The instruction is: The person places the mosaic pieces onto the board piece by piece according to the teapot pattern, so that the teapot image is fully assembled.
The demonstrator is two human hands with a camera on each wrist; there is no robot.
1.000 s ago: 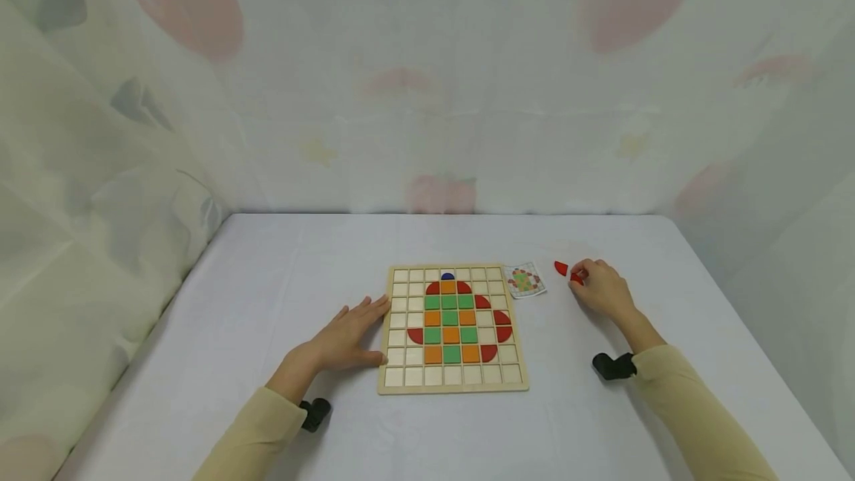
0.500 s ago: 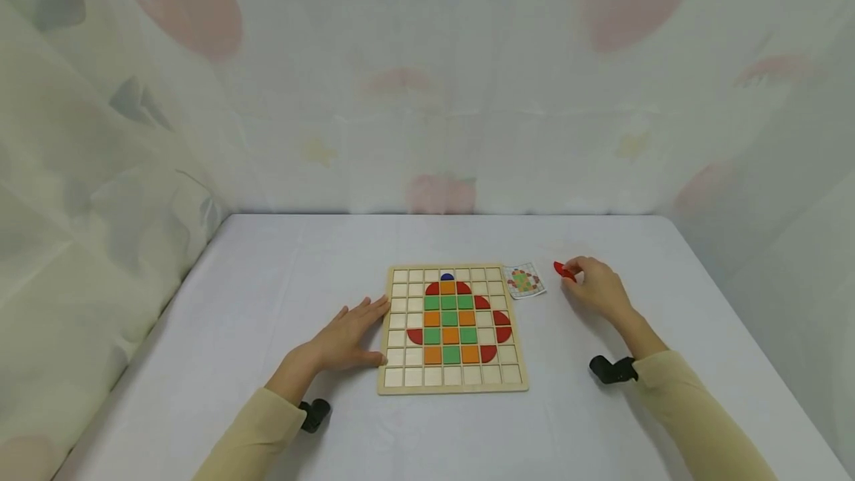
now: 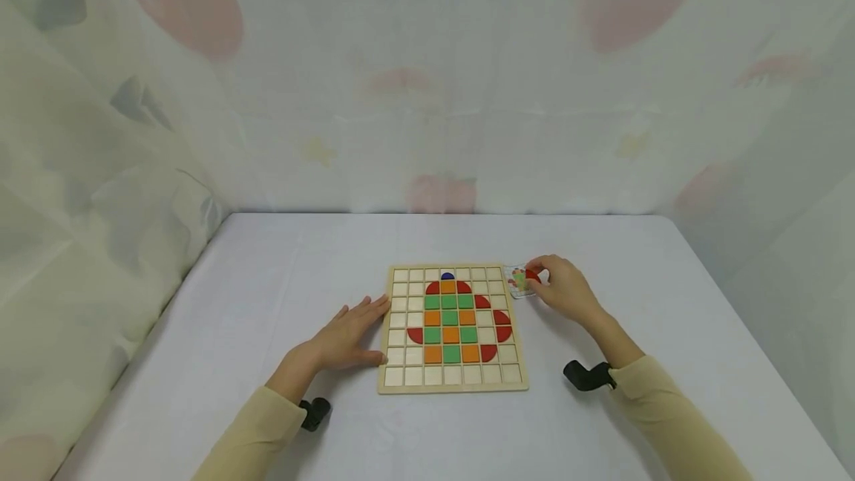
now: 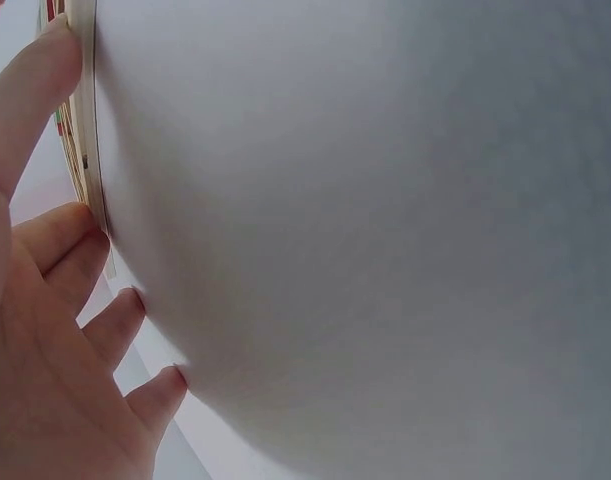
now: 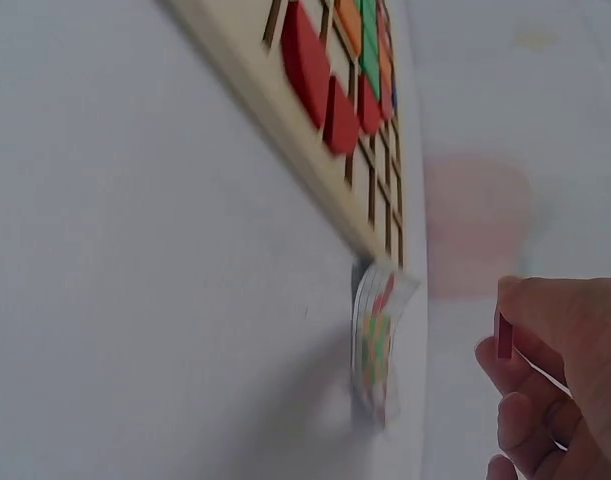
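My left hand (image 3: 342,336) rests with spread fingers against the left edge of a wooden grid board (image 3: 453,390). In the left wrist view, the thumb and fingertips (image 4: 80,262) touch the board's side. On the board sit green and orange squares, several red quarter-circle tiles (image 3: 504,334) and one blue half-round tile (image 3: 447,276). My right hand (image 3: 568,289) pinches red quarter-circle tile material (image 3: 532,274) between thumb and fingers, above the pattern card (image 3: 516,284). The right wrist view shows one red tile (image 5: 504,337) edge-on; whether a second is held behind it, I cannot tell.
The card (image 5: 373,345) lies beside the board's upper right corner, its ends curling up. A white cloth covers the table (image 3: 294,258). Patterned curtains (image 3: 427,95) hang behind and at both sides. A black wrist camera (image 3: 586,375) sits under each forearm.
My right hand reached the red tile lying on the table, which is gone from that spot, then moved left over the card with red in its fingers. The left hand stayed still.
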